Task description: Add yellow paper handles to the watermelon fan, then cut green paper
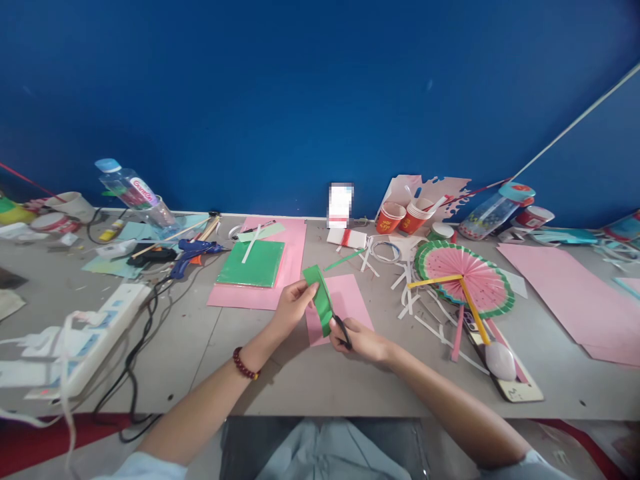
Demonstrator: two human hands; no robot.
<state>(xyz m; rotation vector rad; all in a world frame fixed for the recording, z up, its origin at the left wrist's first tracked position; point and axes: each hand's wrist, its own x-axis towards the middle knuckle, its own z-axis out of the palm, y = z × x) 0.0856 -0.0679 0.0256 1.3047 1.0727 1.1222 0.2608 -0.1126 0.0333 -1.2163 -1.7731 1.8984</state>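
Note:
My left hand [296,303] pinches the upper part of a folded strip of green paper [317,293] and holds it above the table. A pair of scissors [343,333] with dark handles is gripped in my right hand [363,341]. The scissors meet the lower right edge of the green paper, where their blades are mostly hidden. Beneath both hands lies a sheet of pink paper [353,300]. Left of them, a stack of green paper [253,263] rests on a larger pink sheet [225,297].
A round watermelon paper fan [480,273] lies to the right, near white paper strips [404,287]. Red paper cups [390,219] stand at the back. On the left are a blue glue gun [193,253], a power strip [107,333] with cables and a tilted bottle [133,190].

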